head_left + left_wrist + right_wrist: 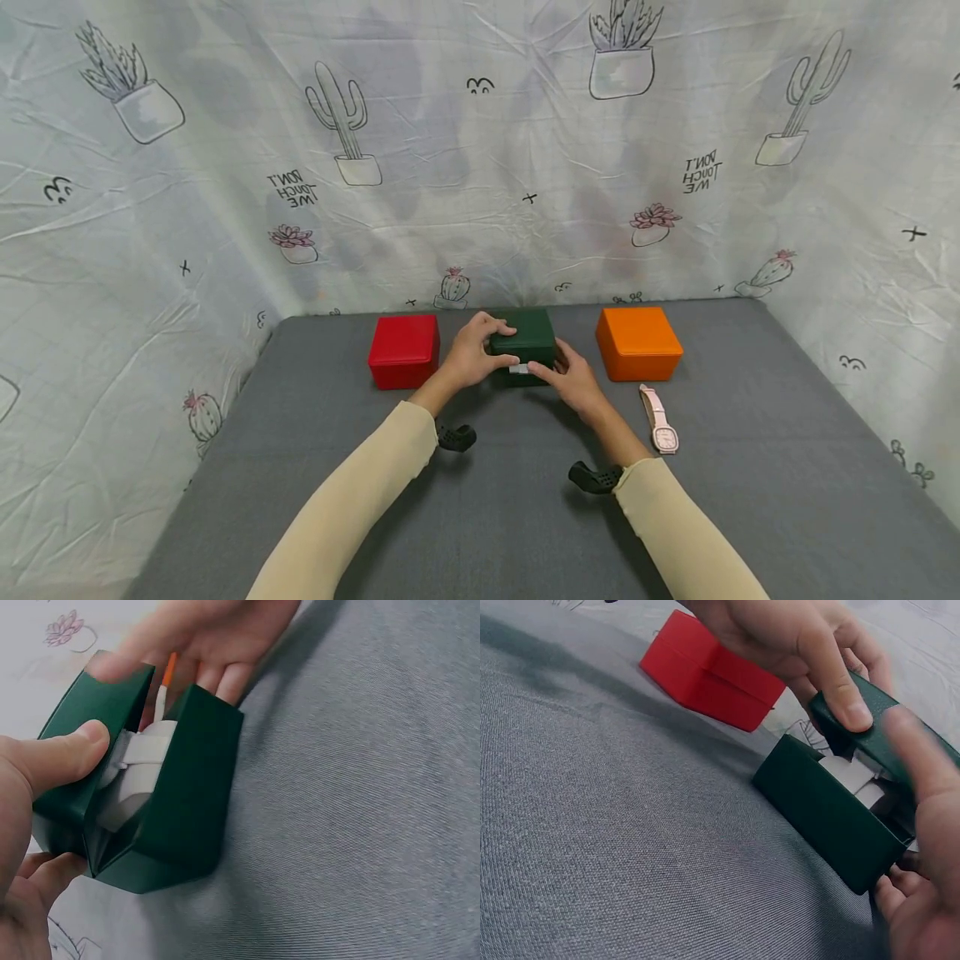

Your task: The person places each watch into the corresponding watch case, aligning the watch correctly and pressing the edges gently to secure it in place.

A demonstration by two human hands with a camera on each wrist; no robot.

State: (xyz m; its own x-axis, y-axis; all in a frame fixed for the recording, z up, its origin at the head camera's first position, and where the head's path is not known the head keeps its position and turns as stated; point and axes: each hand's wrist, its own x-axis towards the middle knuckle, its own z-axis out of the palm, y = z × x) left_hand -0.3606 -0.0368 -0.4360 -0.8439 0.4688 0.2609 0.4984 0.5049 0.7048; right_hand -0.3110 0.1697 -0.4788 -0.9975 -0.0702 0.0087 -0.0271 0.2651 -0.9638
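Observation:
A green watch box (pixel 527 327) stands at the back middle, its lid partly raised. My left hand (pixel 472 350) grips the lid from the left side, thumb on its front face and fingers over the top and side. On the right, my right hand (pixel 576 385) holds the box, thumb near the lid's front edge and fingers at the side wall. Through the gap, a white cushion (pixel 139 787) with a pale band round it shows inside in the left wrist view. The rest of the inside is hidden by the lid.
A closed red box (pixel 404 351) sits left of the green one, a closed orange box (pixel 639 343) to the right. In front of the orange box lies a pink watch (pixel 660 421) on the grey cloth (pixel 517 533). A printed curtain (pixel 495 167) hangs behind.

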